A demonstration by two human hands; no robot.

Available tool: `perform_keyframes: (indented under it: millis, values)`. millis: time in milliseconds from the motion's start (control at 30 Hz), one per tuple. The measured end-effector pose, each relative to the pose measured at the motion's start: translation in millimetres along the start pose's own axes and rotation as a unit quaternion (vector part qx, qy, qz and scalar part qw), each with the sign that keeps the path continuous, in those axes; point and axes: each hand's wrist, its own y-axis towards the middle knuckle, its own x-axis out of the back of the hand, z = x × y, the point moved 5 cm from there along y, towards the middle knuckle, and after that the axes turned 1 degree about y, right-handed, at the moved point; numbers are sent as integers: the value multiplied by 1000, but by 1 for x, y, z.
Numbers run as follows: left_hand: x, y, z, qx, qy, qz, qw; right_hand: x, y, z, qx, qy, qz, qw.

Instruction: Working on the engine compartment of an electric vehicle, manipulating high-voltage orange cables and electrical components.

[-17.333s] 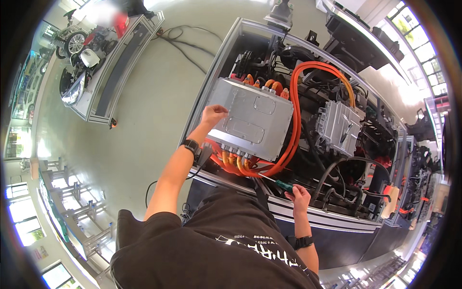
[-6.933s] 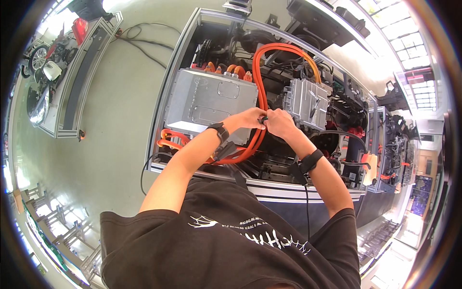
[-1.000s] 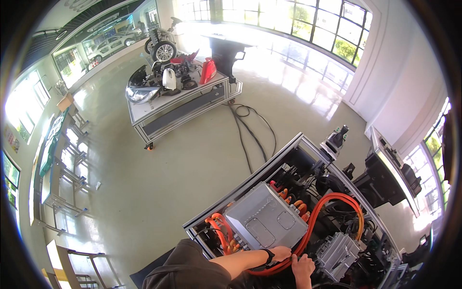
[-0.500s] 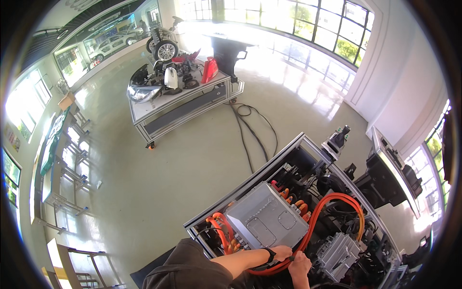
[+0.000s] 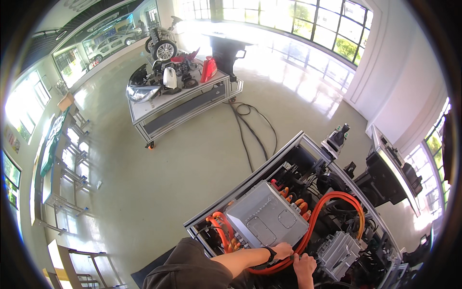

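Note:
My left hand (image 5: 283, 251) is closed at the near edge of a grey metal housing (image 5: 262, 219), a black band on its wrist. Just right of it my right hand (image 5: 304, 264) is also closed, fingers curled, thumb toward the cables. Between and beneath the two hands runs a pair of thick orange cables (image 5: 315, 216), which loops up to the right. Something small and dark shows at the fingers, too small to name. What either hand grips is hidden.
The housing sits in an aluminium-framed stand (image 5: 250, 178) beside a smaller finned grey unit (image 5: 339, 255). A gear shifter (image 5: 339, 137) stands at the frame's far corner. Beyond, a wheeled table (image 5: 180, 108) bears car parts; black cables (image 5: 252, 130) lie on the floor.
My right hand has shifted slightly right and up, its fingers turned a little. My left hand stays almost in place. The rest of the scene looks the same.

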Motion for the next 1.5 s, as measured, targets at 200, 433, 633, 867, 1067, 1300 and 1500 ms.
perform_keyframes:
  millis: [200, 433, 633, 867, 1067, 1300, 1500]
  values:
    - [-14, 2, 3, -21, 7, -14, 1000, 0, -2, 10, 88, 29, 2, 996]
    - [-28, 10, 6, -6, -14, 3, 1000, -5, -4, 15, 185, 49, -67, 979]
    - [-18, 3, 5, -6, -41, -12, 999, -2, -7, 23, 268, 26, -57, 961]
    - [-6, -1, 5, 25, -60, 6, 998, 20, -13, 27, 215, 122, -142, 959]
    - [-11, 1, 5, 30, -77, 19, 996, 0, -1, 1, -44, -3, 72, 996]
    - [-11, -1, 4, -19, -73, -23, 997, -1, -5, 6, 11, 3, 63, 998]
    - [-3, -1, -1, -41, -85, 8, 995, -7, -2, 3, 75, 29, 39, 996]
